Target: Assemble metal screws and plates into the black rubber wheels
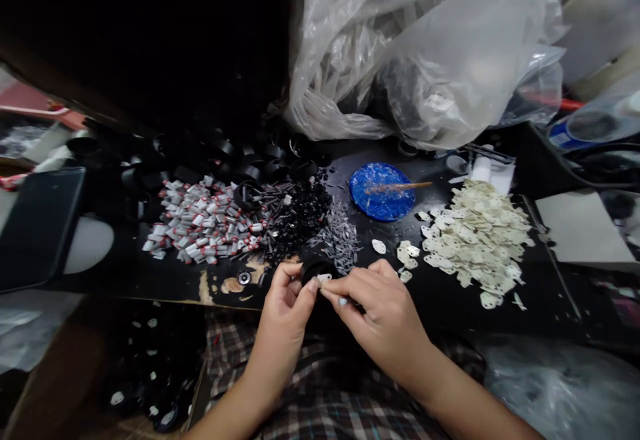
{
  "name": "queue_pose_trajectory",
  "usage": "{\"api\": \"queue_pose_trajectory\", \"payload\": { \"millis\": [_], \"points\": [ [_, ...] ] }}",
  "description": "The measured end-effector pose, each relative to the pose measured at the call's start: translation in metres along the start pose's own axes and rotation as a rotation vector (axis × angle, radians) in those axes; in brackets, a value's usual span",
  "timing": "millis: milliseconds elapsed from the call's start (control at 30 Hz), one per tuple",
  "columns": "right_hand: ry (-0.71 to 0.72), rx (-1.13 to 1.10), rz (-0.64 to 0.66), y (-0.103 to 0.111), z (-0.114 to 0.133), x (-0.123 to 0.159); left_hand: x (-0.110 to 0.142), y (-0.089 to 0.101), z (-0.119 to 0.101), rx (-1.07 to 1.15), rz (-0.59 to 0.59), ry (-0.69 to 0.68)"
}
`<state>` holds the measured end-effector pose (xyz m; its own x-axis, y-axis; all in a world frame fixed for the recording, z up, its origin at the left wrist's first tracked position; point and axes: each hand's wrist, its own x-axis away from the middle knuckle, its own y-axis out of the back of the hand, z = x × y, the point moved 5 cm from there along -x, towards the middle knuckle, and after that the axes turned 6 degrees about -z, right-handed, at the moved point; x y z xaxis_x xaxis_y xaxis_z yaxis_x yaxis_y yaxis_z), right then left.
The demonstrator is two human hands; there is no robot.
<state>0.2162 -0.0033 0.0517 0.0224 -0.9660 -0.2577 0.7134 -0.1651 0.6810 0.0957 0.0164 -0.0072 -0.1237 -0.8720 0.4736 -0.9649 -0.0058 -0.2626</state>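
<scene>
My left hand (pixel 291 303) is closed around a round black plastic ring-shaped part (pixel 315 268) at the table's front edge. A small pale flat plate with holes (pixel 325 278) lies at the near side of that part. My right hand (pixel 376 303) pinches at this plate with thumb and forefinger, its fingertips meeting those of my left hand. Something small with a light tip (pixel 343 301) shows between the right fingers; its kind I cannot make out. Just beyond the hands is a heap of small grey slivers (pixel 340 237).
Left of centre lie piles of white cylinders with red ends (pixel 200 220) and small black parts (pixel 295 217). A blue lid (pixel 377 203) carries a stick (pixel 400 187). Pale plates (pixel 480 227) are heaped at right. Plastic bags (pixel 425 47) stand behind; a phone-like dark slab (pixel 40 223) lies far left.
</scene>
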Motion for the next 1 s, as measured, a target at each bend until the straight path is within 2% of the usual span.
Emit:
{"api": "queue_pose_trajectory", "payload": {
  "millis": [67,100,133,200,233,267,300,333,400,467,533,600,667,733,867,1000],
  "points": [
    [0.048,-0.120,0.145,-0.010,0.010,-0.006,0.009,0.039,-0.002,-0.168,-0.040,-0.018],
    [0.084,-0.200,0.212,-0.013,0.016,-0.009,0.015,0.068,-0.003,-0.265,-0.094,-0.023],
    [0.115,-0.275,0.250,-0.015,0.021,-0.013,0.023,0.100,-0.005,-0.333,-0.197,-0.042],
    [0.120,-0.365,0.217,-0.013,0.023,-0.021,0.039,0.166,-0.014,-0.496,-0.464,-0.121],
    [0.093,-0.370,0.175,-0.012,0.022,-0.025,0.045,0.188,-0.020,-0.625,-0.546,-0.166],
    [0.062,-0.358,0.140,-0.012,0.020,-0.029,0.048,0.201,-0.031,-0.767,-0.626,-0.271],
    [0.042,-0.342,0.126,-0.013,0.018,-0.031,0.046,0.203,-0.042,-0.880,-0.641,-0.371],
    [0.034,-0.328,0.138,-0.016,0.018,-0.032,0.040,0.194,-0.053,-0.955,-0.615,-0.468],
    [0.055,-0.318,0.195,-0.022,0.022,-0.033,0.012,0.157,-0.072,-1.021,-0.455,-0.608],
    [0.071,-0.303,0.218,-0.024,0.025,-0.031,-0.025,0.106,-0.092,-1.077,-0.267,-0.785],
    [0.047,-0.268,0.196,-0.021,0.022,-0.028,-0.059,0.067,-0.108,-1.193,-0.197,-0.943],
    [-0.014,-0.233,0.170,-0.015,0.014,-0.023,-0.084,0.046,-0.116,-1.242,-0.186,-0.995],
    [-0.087,-0.210,0.161,-0.012,0.004,-0.018,-0.095,0.041,-0.118,-1.247,-0.186,-1.012],
    [-0.135,-0.203,0.172,-0.012,-0.003,-0.014,-0.092,0.042,-0.119,-1.251,-0.173,-1.035],
    [-0.108,-0.221,0.225,-0.021,-0.003,-0.014,-0.077,0.049,-0.128,-1.340,-0.106,-1.068],
    [-0.072,-0.234,0.262,-0.026,0.004,-0.017,-0.075,0.062,-0.142,-1.384,-0.131,-1.046]
  ]
}}
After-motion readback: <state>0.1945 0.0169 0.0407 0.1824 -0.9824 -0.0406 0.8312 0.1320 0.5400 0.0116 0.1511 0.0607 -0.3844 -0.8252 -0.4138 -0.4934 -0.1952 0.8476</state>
